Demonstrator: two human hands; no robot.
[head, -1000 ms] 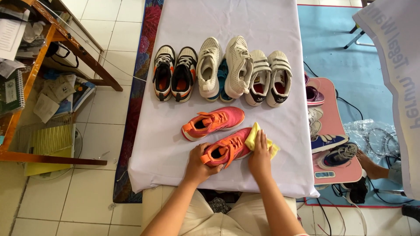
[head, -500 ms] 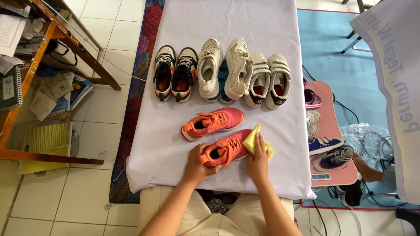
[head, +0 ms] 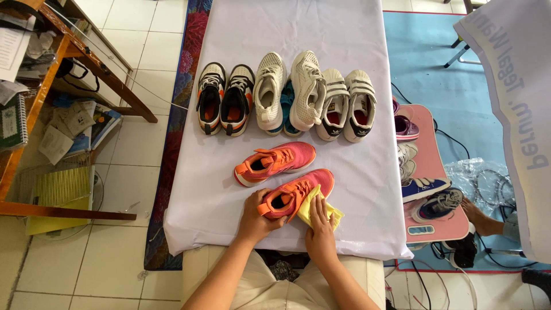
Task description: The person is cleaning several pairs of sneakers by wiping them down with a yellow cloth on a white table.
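White cloth covers a long counter [head: 344, 34] that stands on pale floor tiles, with a patterned red and blue rug [head: 172, 149] along its left edge and a blue mat [head: 436, 51] to its right.

Seen from the head camera, the left hand [head: 256, 217] curls around the heel end of an orange-pink sneaker [head: 298, 192] lying on its side near the counter's front edge, fingers wrapped over the collar. The right hand [head: 321, 232] presses a folded yellow cloth [head: 315, 208] flat against the sneaker's sole side, fingers closed over the cloth. Its mate, a second orange-pink sneaker [head: 275, 163], lies just behind, apart from the hands.

Farther back stand three pairs in a row: black and orange sneakers [head: 225, 99], cream mesh sneakers [head: 290, 92] and white strapped sneakers [head: 346, 104].

Right of the counter, a low pink stand [head: 430, 227] carries more shoes, and a crumpled clear plastic bag [head: 476, 178] lies beside it. A white banner with grey lettering [head: 516, 103] hangs at the right edge. At left, a wooden shelf [head: 69, 51] holds papers, and a yellow ribbed sheet [head: 60, 186] lies on the floor beneath.
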